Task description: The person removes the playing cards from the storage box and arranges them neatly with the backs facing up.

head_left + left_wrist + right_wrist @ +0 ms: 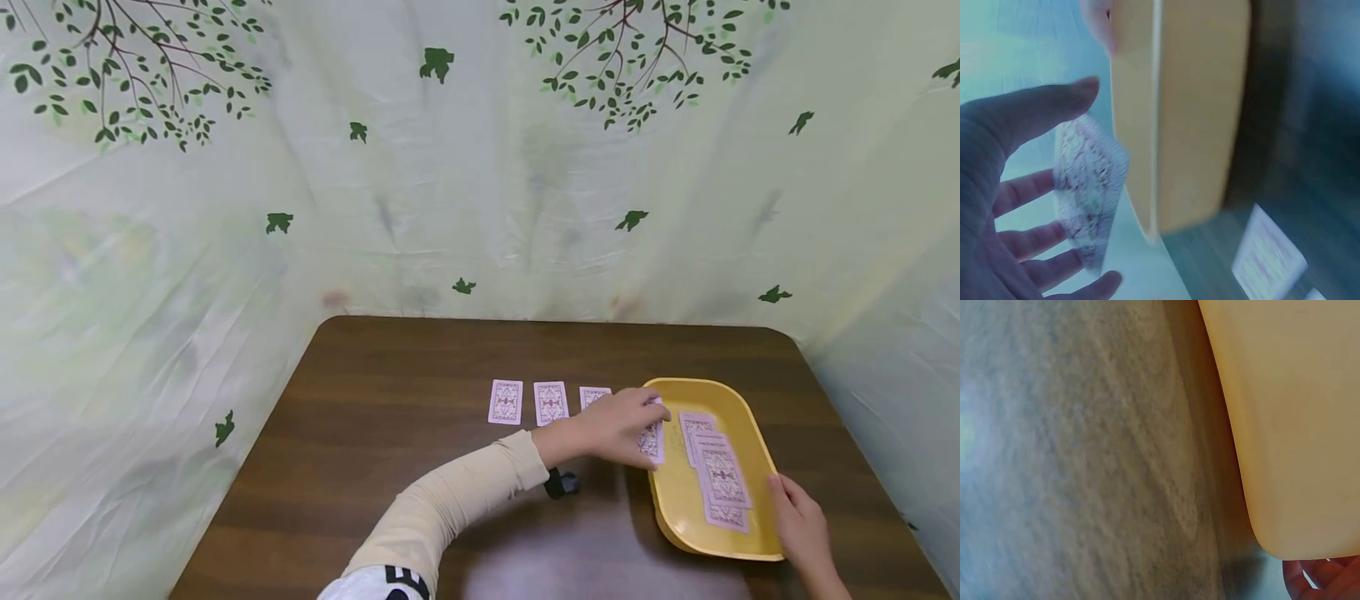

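Note:
My left hand point(618, 425) pinches a playing card point(652, 442) by its edges, at the left rim of the yellow tray. In the left wrist view, the thumb and fingertips lie along that patterned card point(1090, 190), beside the tray's side wall point(1200, 112). My right hand point(804, 525) grips the right rim of the tray point(675, 521). Inside the tray lie several overlapping playing cards point(725, 477), patterned backs up. Right wrist view: the tray's outer side point(1297, 425) fills the right, with fingers of the right hand point(1322, 578) at its lower end.
Left of the tray, three playing cards form a row on the brown table point(390, 375): a left card point(505, 402), a middle card point(551, 402) and a right card point(594, 395) partly behind my left hand. A leaf-printed curtain point(480, 183) hangs behind the table.

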Tool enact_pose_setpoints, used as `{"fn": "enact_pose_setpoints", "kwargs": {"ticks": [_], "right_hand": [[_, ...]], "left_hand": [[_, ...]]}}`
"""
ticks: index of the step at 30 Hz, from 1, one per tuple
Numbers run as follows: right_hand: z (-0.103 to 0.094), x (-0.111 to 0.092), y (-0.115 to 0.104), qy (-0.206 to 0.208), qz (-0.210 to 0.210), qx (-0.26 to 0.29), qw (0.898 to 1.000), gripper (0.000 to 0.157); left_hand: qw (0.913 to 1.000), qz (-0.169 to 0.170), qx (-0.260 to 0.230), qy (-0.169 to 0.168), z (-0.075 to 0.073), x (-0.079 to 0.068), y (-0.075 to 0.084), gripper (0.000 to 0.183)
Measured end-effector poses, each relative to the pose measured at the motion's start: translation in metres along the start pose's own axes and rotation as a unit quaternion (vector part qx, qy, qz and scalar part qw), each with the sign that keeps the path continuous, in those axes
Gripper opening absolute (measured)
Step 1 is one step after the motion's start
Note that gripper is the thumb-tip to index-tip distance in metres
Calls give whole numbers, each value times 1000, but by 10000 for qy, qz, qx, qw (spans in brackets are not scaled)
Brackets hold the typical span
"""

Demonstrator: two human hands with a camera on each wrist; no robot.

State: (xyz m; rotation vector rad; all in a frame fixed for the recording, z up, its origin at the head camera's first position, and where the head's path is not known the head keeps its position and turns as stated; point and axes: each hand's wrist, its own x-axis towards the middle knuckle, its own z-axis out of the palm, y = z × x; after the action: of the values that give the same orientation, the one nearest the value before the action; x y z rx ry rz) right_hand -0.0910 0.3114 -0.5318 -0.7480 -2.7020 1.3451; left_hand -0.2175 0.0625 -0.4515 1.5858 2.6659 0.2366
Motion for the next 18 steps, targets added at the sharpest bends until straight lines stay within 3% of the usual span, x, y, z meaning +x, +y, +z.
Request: {"fn": "enact_pose_setpoints", "kwargs": {"ticks": [5, 9, 14, 18], "right_hand": [[-1, 1, 1, -36, 37, -101, 9999, 57], [-2, 1, 2, -8, -132, -109, 9999, 56], [-3, 1, 1, -57, -108, -127, 9998, 59], [-3, 0, 1, -122, -43, -125, 9998, 59]], "left_hand": [[9994, -322, 84, 11, 3, -28, -31, 64], [9964, -841, 42, 123, 5, -48, -53, 65], [9893, -1388, -350, 296, 7, -76, -82, 65], [9852, -1542, -727, 168, 7, -100, -109, 65]]}}
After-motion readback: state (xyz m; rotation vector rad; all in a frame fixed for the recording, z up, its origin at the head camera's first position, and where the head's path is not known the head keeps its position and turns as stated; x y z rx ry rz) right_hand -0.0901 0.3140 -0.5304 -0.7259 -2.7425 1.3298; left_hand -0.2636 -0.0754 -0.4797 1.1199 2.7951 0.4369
